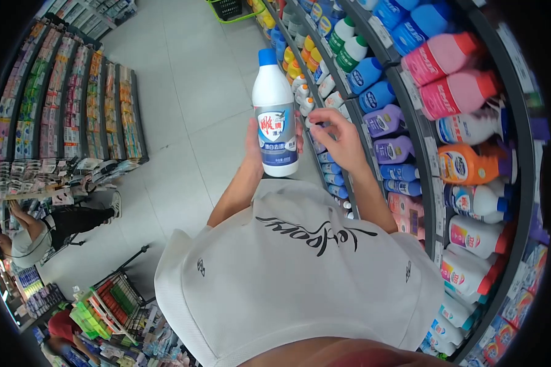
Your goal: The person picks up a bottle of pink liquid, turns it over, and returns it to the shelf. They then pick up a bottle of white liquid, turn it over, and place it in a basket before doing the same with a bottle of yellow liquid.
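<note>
A white bleach bottle with a blue cap and a blue-and-grey label stands nearly upright in front of my chest. My left hand is wrapped around its lower half, with fingertips showing on the bottle's right side. To the right of the bottle is my right hand, apart from it, fingers loosely bent with a gap between thumb and index finger. Nothing shows in that hand. The bottle's label faces up toward me.
Shelves on my right hold rows of bottles, including pink bottles, purple bottles and an orange bottle. Packaged goods fill racks on the left. Two people and a shopping cart are at lower left; a green basket is ahead.
</note>
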